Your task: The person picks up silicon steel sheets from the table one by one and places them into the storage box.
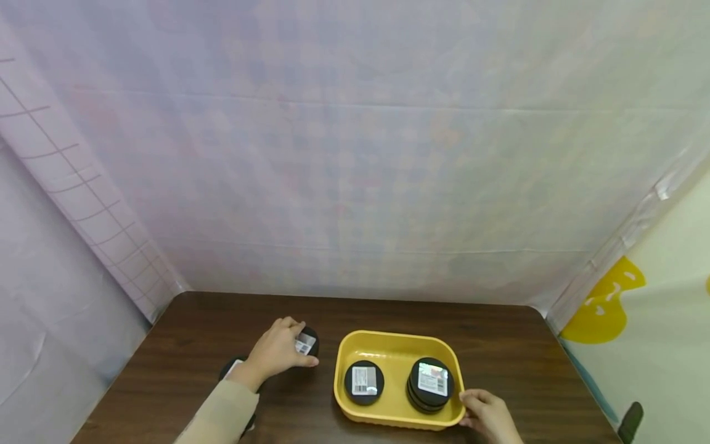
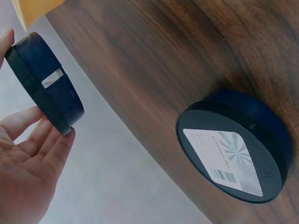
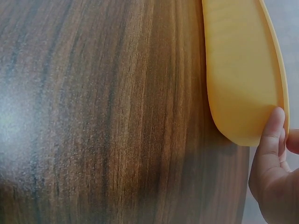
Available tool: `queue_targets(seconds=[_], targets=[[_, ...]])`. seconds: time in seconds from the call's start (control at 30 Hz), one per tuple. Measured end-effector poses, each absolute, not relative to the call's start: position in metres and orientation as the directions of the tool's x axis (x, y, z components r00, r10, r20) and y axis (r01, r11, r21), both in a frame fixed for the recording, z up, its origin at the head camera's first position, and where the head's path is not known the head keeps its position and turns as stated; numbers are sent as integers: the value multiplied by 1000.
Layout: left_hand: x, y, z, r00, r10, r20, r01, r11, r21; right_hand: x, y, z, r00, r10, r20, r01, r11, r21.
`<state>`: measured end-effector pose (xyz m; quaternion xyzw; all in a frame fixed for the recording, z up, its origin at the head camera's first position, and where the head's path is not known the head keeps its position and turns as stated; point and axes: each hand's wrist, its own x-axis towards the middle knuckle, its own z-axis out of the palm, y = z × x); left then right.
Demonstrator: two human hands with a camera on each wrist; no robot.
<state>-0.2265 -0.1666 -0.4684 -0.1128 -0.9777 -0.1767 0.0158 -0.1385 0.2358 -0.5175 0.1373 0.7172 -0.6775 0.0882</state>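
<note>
My left hand grips a round, flat black tin by its edge, left of the yellow basket. In the left wrist view that tin shows its dark blue side, thumb on one edge and fingers on the opposite one. At the basket's near right corner, my right hand pinches the rim between thumb and fingers; the right wrist view shows the fingers against the outer wall. Inside the basket lie a single labelled tin on the left and a stack of tins on the right.
More tins stand on the brown wooden table beside and under my left forearm, partly hidden; one labelled tin shows large in the left wrist view. A pale curtain hangs behind the table and along its sides.
</note>
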Motion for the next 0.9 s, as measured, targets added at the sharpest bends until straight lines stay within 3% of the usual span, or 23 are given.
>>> queue_targets(seconds=[0.9], targets=[[-219,-139,-452,-939,317,130,343,876,339,-141,236,-522,-944,97,-315,320,50,-946]])
